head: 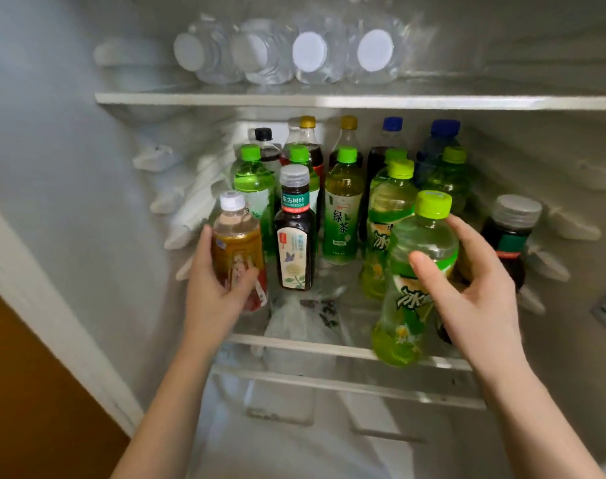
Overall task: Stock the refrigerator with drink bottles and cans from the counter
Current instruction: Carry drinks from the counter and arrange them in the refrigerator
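I look into an open refrigerator. My left hand [218,292] grips an amber tea bottle [237,243] with a white cap, upright at the left front of the middle glass shelf [294,344]. My right hand [478,299] curls round a green iced-tea bottle [412,305] with a lime cap, thumb on its front and fingers behind it. That bottle stands tilted at the shelf's front right edge. Between the two stands a dark tea bottle [294,233] with a grey cap, and a green tea bottle [341,216] beside it.
Several more bottles with green, gold, blue and black caps fill the back of the shelf. A dark bottle [509,233] stands at the far right. Several water bottles [308,51] lie on the upper shelf [225,98]. A drawer [294,426] sits below.
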### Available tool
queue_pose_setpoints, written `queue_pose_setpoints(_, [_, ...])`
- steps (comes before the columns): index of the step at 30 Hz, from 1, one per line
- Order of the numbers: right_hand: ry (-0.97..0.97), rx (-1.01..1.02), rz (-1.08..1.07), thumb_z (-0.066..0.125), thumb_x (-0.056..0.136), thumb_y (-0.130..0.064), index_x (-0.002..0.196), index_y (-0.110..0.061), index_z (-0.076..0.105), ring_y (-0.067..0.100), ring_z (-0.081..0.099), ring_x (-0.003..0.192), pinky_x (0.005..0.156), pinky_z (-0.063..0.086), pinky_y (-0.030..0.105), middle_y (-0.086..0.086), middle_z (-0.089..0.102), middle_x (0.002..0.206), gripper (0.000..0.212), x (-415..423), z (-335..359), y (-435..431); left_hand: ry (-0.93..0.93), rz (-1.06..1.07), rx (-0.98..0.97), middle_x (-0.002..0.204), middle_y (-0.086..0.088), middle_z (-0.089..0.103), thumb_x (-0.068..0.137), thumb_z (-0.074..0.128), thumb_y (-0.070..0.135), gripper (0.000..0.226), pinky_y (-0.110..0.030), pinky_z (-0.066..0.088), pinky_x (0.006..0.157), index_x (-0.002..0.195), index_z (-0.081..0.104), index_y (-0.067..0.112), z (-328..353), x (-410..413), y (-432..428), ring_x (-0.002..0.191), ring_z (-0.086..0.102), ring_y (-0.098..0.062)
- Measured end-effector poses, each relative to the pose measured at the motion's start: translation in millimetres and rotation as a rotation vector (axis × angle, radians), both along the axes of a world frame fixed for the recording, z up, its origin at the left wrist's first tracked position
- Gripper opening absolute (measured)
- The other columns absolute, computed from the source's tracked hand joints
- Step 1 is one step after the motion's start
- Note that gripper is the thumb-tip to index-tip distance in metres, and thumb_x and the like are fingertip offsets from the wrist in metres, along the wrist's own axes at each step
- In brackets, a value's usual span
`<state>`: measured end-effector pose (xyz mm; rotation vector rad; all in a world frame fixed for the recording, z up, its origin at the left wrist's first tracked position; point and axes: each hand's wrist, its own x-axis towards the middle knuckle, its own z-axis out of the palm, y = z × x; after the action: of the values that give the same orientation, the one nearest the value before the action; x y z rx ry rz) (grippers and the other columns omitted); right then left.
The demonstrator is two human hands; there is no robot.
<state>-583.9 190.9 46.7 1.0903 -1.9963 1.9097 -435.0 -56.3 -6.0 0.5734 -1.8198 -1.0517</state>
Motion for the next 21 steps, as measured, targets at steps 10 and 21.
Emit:
queue_pose_setpoints(10, [0.042,0.044,0.032,0.062,0.077,-0.061,0.135,-0.039,0.043,-0.02,0.05,0.107,0.081,0.037,-0.004,-0.049,0.051,0.108,0.065,-4.9,0.1,-30.1,-0.074,0.208,-0.058,0.13,0.015,0.042,0.081,0.071,0.009,0.077,-0.019,0.034,0.101,0.144,0.029,0.02,-14.8,-19.2,-0.1,0.121,0.04,0.002])
queue_pose_setpoints(21, [-0.003,0.054,0.054,0.058,0.08,-0.049,0.131,-0.043,0.039,-0.022,0.05,0.103,0.078,0.036,-0.004,-0.049,0.052,0.106,0.055,-9.3,-4.0,-20.4,-0.171,0.223,-0.038,0.147,-0.003,0.042,0.09,0.063,0.023,0.08,-0.044,0.037,0.11,0.153,0.014,0.022,-22.9,-24.0,-10.0,0.132,0.042,-0.02])
